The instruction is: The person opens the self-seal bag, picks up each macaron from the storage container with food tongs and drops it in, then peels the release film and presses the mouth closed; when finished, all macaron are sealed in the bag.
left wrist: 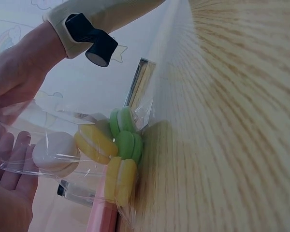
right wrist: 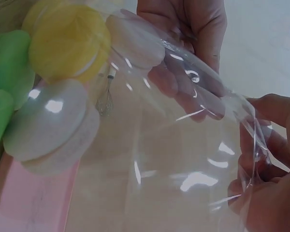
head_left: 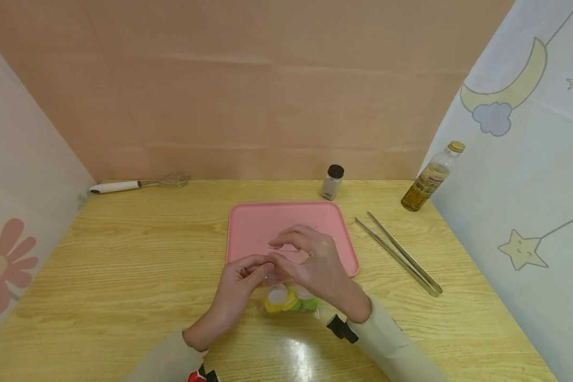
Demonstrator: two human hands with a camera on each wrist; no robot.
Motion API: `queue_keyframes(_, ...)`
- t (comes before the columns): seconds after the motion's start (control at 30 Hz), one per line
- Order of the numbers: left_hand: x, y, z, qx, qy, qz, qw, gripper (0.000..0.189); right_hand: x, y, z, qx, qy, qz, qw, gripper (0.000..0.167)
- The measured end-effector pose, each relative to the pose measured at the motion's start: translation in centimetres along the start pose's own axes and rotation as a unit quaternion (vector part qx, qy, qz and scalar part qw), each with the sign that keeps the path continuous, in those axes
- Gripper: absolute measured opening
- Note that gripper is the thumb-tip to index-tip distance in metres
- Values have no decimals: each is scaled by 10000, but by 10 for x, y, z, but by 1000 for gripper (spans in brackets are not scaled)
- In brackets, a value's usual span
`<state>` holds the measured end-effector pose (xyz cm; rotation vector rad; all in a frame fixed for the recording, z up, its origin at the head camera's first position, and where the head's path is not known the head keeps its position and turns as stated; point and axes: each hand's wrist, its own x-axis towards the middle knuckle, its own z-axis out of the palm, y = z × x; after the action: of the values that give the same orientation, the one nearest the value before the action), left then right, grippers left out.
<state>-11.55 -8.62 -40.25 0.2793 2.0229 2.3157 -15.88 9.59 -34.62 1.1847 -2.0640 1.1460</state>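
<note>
A clear plastic bag (right wrist: 198, 179) hangs upright from both hands, its lower end touching the table. Inside are several macarons: yellow (left wrist: 120, 181), green (left wrist: 129, 146) and white (right wrist: 53, 123) ones. My left hand (head_left: 236, 284) pinches the top edge of the bag between thumb and fingers. Beside it, my right hand (head_left: 317, 260) grips the same edge with thumb and index finger, its other fingers arched above. The two hands' fingertips meet near the bag's mouth. Directly behind the bag lies a pink tray (head_left: 253, 217), partly hidden by the hands.
Long metal tongs (head_left: 401, 254) lie right of the tray. A small black-capped jar (head_left: 332, 183) stands behind the tray, and a bottle of amber liquid (head_left: 427, 183) at the back right. A white-handled whisk (head_left: 138, 183) lies at the back left, along the wall.
</note>
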Motion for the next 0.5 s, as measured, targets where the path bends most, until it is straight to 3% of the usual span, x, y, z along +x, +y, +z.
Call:
queue_keyframes(0.2, 0, -1, 0, -23, -86, 120, 9999, 22, 1, -1, -1, 146, -94, 146, 9997, 13)
queue_keyframes(0.5, 1, -4, 0, -17, -184, 305, 9994, 23, 0, -2, 1, 334, 132, 279, 9990, 13)
